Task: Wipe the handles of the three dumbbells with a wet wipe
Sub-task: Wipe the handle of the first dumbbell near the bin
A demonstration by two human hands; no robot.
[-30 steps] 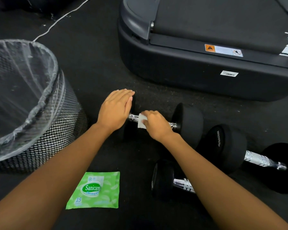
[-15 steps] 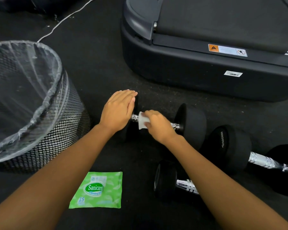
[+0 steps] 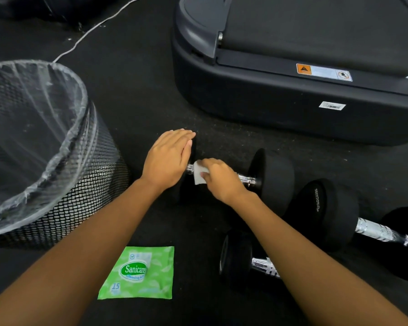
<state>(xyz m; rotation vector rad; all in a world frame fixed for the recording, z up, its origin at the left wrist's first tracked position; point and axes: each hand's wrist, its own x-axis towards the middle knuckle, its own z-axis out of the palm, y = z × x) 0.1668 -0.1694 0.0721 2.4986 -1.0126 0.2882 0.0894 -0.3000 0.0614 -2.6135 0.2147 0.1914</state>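
Observation:
Three black dumbbells with chrome handles lie on the dark floor. On the far dumbbell (image 3: 272,178), my left hand (image 3: 169,158) rests flat with straight fingers on the left weight. My right hand (image 3: 219,178) grips a white wet wipe (image 3: 199,174) wrapped on the left part of its handle. A second dumbbell (image 3: 335,212) lies to the right, its handle bare. The third dumbbell (image 3: 236,257) lies nearest me, partly hidden under my right forearm.
A green wet-wipe pack (image 3: 138,272) lies on the floor near me. A black mesh bin (image 3: 68,196) with a clear liner stands at the left. A treadmill base (image 3: 280,100) fills the far right. A white cable (image 3: 92,29) runs across the far floor.
My right hand has slid the wipe slightly left along the handle, toward my left hand. The left hand stays on the weight.

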